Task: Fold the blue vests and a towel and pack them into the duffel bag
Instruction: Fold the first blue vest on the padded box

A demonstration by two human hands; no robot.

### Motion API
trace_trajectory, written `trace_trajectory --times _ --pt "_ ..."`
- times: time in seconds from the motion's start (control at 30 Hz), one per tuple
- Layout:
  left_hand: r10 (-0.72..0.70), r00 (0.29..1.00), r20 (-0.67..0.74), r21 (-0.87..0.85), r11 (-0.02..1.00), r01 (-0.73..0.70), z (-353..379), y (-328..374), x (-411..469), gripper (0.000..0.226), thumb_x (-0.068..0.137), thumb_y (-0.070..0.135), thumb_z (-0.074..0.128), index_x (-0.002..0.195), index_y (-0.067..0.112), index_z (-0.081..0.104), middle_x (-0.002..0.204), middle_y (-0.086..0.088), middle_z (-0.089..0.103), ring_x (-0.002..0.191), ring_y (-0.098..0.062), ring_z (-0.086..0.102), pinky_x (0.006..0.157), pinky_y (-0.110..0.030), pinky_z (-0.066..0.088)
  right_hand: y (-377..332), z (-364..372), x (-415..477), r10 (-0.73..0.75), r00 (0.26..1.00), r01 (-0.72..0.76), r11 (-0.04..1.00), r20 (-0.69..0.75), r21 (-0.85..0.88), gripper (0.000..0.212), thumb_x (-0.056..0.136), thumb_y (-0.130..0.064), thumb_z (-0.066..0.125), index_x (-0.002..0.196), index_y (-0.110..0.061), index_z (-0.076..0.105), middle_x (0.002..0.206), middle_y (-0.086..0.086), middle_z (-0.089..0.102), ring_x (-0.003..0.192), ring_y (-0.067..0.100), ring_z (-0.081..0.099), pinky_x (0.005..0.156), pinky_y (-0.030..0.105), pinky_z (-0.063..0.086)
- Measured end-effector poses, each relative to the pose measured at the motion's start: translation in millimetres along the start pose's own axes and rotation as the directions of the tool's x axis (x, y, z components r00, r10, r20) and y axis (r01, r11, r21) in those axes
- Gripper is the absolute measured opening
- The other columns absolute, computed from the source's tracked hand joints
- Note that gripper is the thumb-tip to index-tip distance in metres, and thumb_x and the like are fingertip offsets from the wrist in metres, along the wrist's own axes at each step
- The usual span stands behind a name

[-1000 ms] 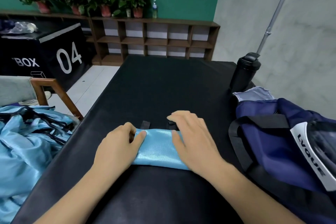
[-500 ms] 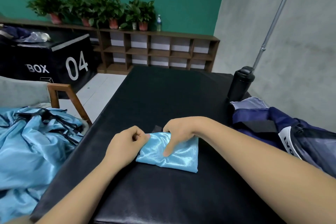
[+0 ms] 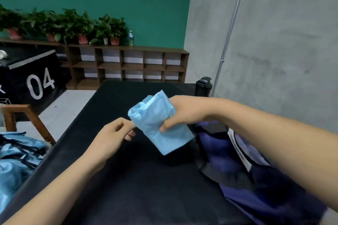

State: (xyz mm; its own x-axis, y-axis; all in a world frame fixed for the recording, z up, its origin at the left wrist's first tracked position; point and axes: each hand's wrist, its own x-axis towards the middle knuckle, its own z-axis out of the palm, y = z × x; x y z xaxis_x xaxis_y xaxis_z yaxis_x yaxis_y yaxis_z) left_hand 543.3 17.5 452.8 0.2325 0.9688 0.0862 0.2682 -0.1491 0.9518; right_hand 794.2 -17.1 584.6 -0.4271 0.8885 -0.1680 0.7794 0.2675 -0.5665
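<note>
A folded light blue vest (image 3: 155,120) hangs in the air above the black table (image 3: 139,179). My right hand (image 3: 184,113) grips it from the right, thumb across its front. My left hand (image 3: 113,133) hovers just left of the vest, fingers loosely curled, its fingertips close to the vest's lower left edge; I cannot tell whether they touch. The navy duffel bag (image 3: 256,179) lies on the table's right side, partly hidden behind my right forearm. A heap of unfolded blue vests (image 3: 16,160) lies at the left edge.
A black bottle (image 3: 203,86) stands at the table's far right corner by the grey wall. A wooden chair frame (image 3: 27,117) stands left of the table. Behind are a low wooden shelf (image 3: 128,64) with potted plants and a black box marked 04 (image 3: 33,76).
The folded vest was lying on the table under both hands. My right hand has lifted it off the table toward the right, and my left hand has let go.
</note>
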Motion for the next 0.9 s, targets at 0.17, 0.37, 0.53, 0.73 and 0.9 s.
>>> trace_trajectory --times 0.17,0.37,0.53,0.73,0.9 --pt "0.109 0.989 0.096 0.01 0.994 -0.11 71 62 15 0.018 0.102 0.042 0.066 0.098 0.025 0.074 0.09 0.002 0.078 0.08 -0.008 0.068 0.076 -0.035 0.047 19 -74 -79 0.051 0.989 -0.045 0.998 -0.136 0.048 0.033 0.092 -0.015 0.082 0.124 -0.02 0.073 0.119 -0.006 0.079 0.111 0.013 0.076 0.1 0.038 0.061" --pt "0.17 0.96 0.224 0.095 0.976 -0.195 177 114 32 0.015 0.093 0.037 0.074 0.095 0.023 0.069 0.081 0.002 0.078 0.071 -0.016 0.073 0.083 -0.045 0.06 62 -129 -165 0.186 0.941 -0.221 0.971 -0.283 -0.096 0.029 0.089 -0.025 0.087 0.114 -0.027 0.074 0.109 -0.014 0.08 0.101 0.006 0.077 0.091 0.033 0.062" --pt "0.098 0.95 0.295 0.403 0.889 -0.217 250 136 44 0.054 0.079 0.071 0.075 0.102 0.026 0.056 0.089 0.009 0.069 0.085 -0.019 0.069 0.077 -0.038 0.058 116 -135 -202 0.31 0.895 -0.394 0.887 -0.321 -0.24 0.025 0.087 -0.037 0.087 0.102 -0.029 0.069 0.096 -0.015 0.078 0.086 0.002 0.074 0.079 0.03 0.06" --pt "0.106 0.939 0.327 0.606 0.739 -0.294 287 118 64 0.061 0.085 0.043 0.078 0.134 0.023 0.047 0.111 0.001 0.065 0.11 -0.028 0.065 0.088 -0.038 0.054 184 -112 -199 0.461 0.861 -0.509 0.753 -0.217 -0.418 0.022 0.096 -0.044 0.077 0.103 -0.029 0.062 0.104 -0.007 0.071 0.094 0.018 0.067 0.079 0.035 0.05" --pt "0.143 0.949 0.282 0.559 0.779 -0.284 258 102 77 0.053 0.087 0.017 0.068 0.135 0.032 0.052 0.1 0.001 0.07 0.09 -0.021 0.066 0.074 -0.033 0.05 215 -91 -170 0.515 0.857 -0.501 0.82 -0.023 -0.276 0.029 0.102 -0.029 0.072 0.129 -0.024 0.065 0.127 -0.003 0.073 0.115 0.021 0.069 0.102 0.041 0.055"
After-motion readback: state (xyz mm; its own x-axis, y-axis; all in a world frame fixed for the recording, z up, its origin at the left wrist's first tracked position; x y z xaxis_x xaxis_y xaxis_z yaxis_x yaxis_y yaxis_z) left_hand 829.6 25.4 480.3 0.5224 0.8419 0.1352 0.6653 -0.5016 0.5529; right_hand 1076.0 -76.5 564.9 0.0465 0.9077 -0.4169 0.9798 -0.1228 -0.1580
